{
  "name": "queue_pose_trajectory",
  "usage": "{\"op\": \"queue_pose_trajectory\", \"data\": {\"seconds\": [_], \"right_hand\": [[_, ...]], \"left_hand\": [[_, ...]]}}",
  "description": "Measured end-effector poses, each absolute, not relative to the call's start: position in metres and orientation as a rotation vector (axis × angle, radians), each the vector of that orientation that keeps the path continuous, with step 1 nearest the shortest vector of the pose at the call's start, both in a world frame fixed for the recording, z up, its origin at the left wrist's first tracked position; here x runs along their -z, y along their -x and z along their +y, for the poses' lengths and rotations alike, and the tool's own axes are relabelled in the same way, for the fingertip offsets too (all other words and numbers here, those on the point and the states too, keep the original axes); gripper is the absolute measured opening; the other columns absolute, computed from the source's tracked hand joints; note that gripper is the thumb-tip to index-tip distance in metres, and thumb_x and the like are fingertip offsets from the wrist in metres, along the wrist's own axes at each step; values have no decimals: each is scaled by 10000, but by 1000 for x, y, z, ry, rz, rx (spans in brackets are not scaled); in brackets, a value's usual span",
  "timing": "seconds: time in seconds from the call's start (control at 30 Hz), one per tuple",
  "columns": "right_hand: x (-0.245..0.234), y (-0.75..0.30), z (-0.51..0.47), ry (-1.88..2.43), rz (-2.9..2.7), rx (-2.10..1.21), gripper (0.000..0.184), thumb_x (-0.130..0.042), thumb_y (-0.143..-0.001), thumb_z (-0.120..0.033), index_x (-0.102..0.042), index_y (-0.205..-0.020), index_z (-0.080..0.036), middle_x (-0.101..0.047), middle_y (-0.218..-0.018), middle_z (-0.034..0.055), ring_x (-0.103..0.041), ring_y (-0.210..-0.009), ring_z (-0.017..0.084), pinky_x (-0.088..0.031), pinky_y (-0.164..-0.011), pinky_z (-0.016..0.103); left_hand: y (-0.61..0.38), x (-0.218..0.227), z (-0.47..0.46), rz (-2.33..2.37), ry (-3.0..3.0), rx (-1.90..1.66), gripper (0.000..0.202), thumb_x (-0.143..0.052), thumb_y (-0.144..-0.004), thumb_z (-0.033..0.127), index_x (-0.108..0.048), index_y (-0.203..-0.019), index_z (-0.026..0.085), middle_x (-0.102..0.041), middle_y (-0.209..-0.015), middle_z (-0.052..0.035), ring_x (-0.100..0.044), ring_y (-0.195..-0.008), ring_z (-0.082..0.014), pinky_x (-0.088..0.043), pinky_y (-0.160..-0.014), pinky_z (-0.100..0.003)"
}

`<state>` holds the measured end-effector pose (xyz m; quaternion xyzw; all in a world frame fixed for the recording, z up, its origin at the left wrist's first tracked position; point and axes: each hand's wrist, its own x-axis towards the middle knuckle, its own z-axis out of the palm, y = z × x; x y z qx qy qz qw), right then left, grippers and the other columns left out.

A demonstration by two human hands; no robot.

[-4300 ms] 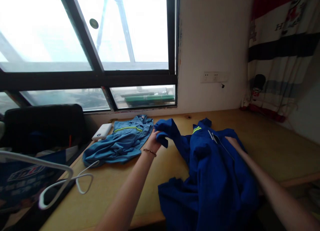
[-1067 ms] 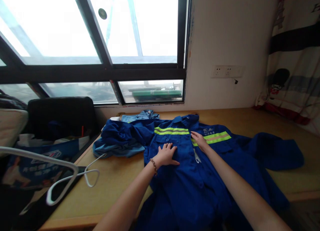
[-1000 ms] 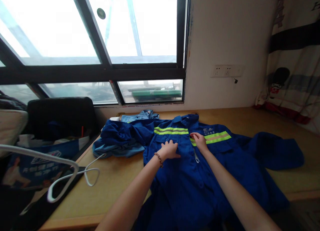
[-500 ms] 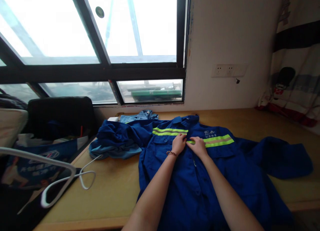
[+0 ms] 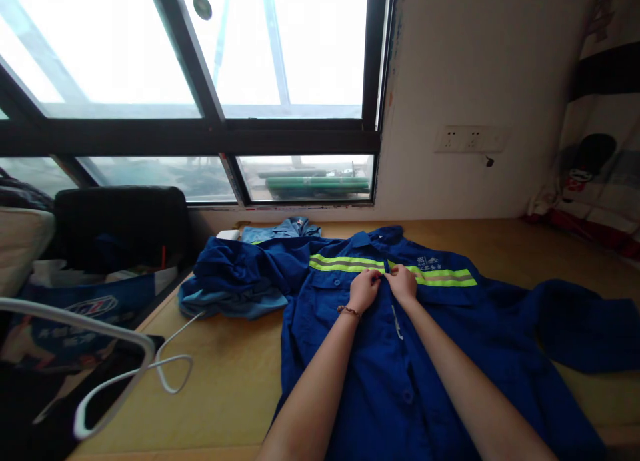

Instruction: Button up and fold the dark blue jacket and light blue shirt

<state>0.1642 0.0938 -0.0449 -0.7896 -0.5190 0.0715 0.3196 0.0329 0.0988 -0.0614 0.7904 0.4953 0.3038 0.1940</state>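
Both the left hand [image 5: 365, 290] and the right hand [image 5: 403, 284] meet near the centre of the frame, and I have their fingers pinching the blue jacket [image 5: 380, 354] at its front opening. It lies spread on the worktop [image 5: 235, 381], one sleeve [image 5: 235, 264] at centre left resting over a lighter blue garment [image 5: 235, 302]. The flapped chest pocket [image 5: 324, 283] shows a button [image 5: 337, 282]; I cannot see inside. At lower left, a printed blue bag [image 5: 117, 299] has whitish material [image 5: 49, 274] at its mouth; deeper contents are too dark for me.
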Motion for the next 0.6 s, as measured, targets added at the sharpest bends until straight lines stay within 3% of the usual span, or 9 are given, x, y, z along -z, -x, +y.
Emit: {"op": "queue_pose_trajectory", "data": {"seconds": [0.4, 0.6], "right_hand": [[67, -141, 75, 1880, -1497, -241, 151, -509, -676, -243, -623, -763, -194, -648, -730, 36, -594, -707, 183, -401, -609, 249], [70, -145, 74, 1707, -1433, -349, 132, -501, -698, -270, -589, -750, -186, -650, -725, 33, -605, -697, 178, -436, -652, 275]], "left_hand": [[-26, 57, 85, 1463, -2202, -913, 192, -499, -745, 154, -578, -908, 218, -587, -913, -19, -535, -825, -150, -400, -701, -229], [-21, 55, 82, 1512, -2118, -959, 126, -539, -751, 235, -588, -864, 209, -602, -876, -16, -541, -804, -144, -396, -711, -229]]}}
